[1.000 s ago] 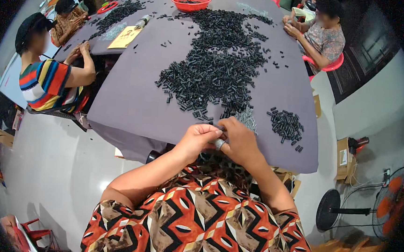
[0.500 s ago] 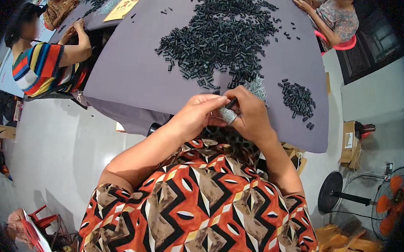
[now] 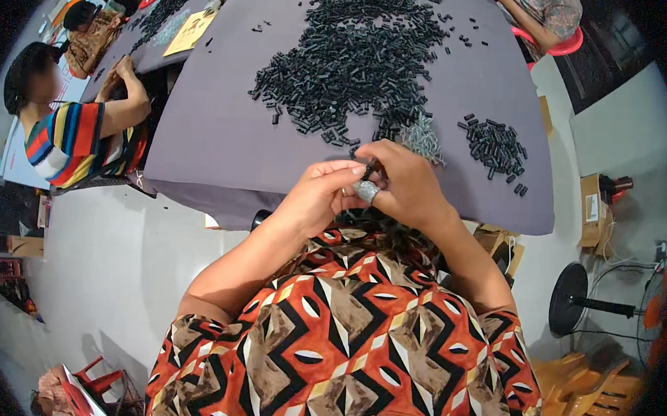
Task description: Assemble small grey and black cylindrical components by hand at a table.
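At a cloth-draped table [image 3: 208, 126] on pale floor [image 3: 105, 269], left hand [image 3: 323, 190] pinches a black tube [image 3: 369, 169]; right hand [image 3: 411, 181] curls its fingers, grip unclear.

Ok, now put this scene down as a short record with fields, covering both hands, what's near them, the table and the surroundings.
Left hand: fingertips pinched on a small black piece
Right hand: fingers curled at the same piece; exact grip hidden
Near hands: heap of thin silvery pieces, just beyond the right hand
Table: grey-purple cloth, large black pile, smaller black pile at right
Surroundings: seated person in striped top, at left
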Tool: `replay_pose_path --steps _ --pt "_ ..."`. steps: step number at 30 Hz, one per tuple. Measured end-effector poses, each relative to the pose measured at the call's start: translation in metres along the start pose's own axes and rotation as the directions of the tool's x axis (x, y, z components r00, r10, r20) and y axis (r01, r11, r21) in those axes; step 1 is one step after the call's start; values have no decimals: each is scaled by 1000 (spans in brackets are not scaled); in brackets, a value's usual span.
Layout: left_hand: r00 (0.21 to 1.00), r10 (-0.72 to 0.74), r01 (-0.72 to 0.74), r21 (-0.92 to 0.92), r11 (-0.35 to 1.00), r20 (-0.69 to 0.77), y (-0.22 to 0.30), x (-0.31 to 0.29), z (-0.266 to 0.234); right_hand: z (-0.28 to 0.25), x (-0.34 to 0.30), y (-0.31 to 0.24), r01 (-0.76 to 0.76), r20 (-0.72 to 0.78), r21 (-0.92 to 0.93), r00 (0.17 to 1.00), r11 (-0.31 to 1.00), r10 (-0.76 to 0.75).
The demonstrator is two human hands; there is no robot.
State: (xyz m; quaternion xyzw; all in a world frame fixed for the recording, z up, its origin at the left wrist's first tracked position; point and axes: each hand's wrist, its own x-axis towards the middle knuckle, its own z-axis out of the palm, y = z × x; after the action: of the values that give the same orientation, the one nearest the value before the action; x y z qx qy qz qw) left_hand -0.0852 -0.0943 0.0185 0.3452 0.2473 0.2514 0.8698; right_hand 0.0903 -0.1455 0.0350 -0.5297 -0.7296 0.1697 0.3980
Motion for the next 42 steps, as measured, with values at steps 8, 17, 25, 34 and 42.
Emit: replay_pose_path --steps 8,17,25,34,42 --pt "999 -48 48 -51 998 -11 0 2 2 -1 -1 1 -16 39 -65 999 998 18" --pt "999 -35 36 -91 995 15 -11 2 -4 13 -12 0 -6 -6 -199 1000 980 5" --pt "997 -61 57 -74 996 -44 -18 4 -5 20 -15 7 45 7 -297 999 954 -45" --pt "995 -80 81 19 996 -56 -26 6 0 13 -28 14 -42 54 -215 997 976 55" --pt "773 599 -274 961 23 206 17 26 -14 -74 -18 63 -487 -234 -340 872 804 430"
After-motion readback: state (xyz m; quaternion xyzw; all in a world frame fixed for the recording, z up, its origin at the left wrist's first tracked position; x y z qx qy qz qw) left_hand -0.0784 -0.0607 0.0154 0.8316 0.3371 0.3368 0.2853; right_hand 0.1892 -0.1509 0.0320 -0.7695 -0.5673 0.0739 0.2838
